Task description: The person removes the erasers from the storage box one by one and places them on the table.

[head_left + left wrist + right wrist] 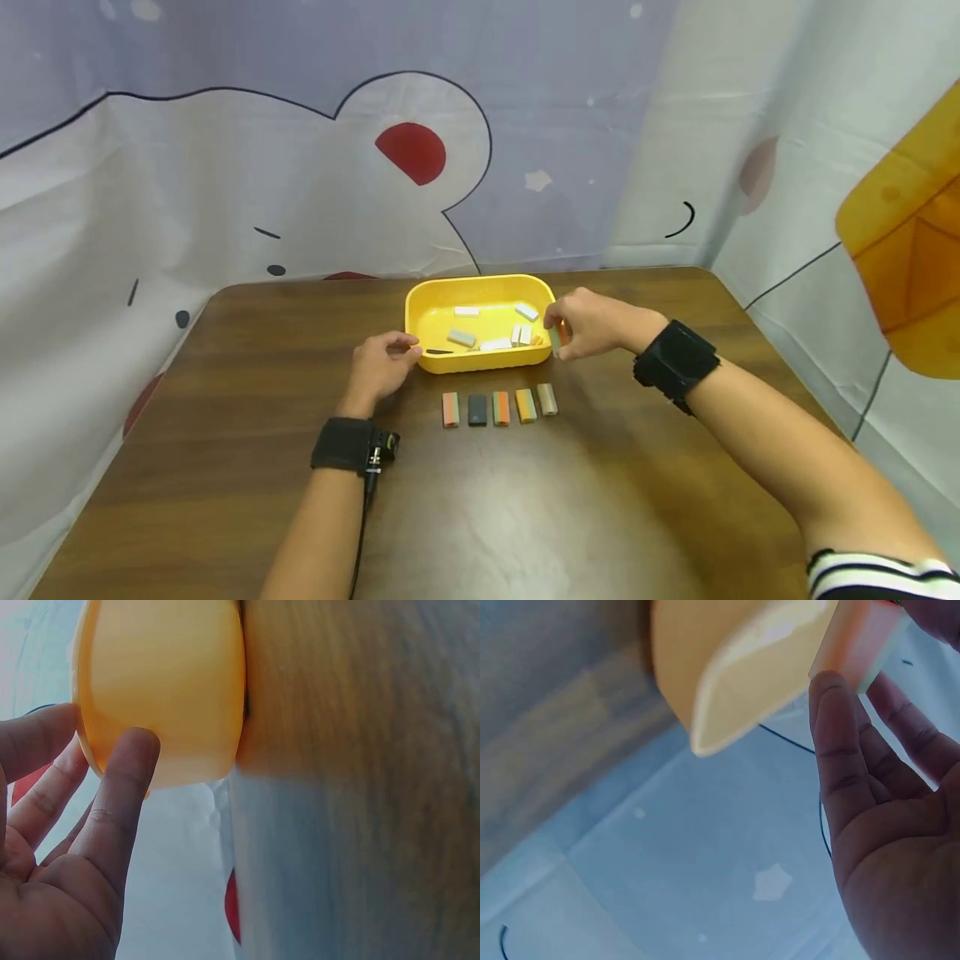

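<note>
Slippage looked the main risk: the right hand (pixel 583 327) pinched a small pale rectangular block (pixel 555 337) at the shallow yellow plastic tray (pixel 420 307)'s right rim, apparently only by fingertips, while the relaxed, open left hand (pixel 381 367) steadied the tray on the brown wooden tabletop (pixel 225 433).

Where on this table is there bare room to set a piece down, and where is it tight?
Free: the wide table surface nearer than the row of five blocks, between the forearms, and the strips outside each arm. Crowded: the yellow tray, holding loose blocks, with the left hand at its left corner and the right hand, pinching a small block, at its right; only a narrow gap separates tray and row.
</note>
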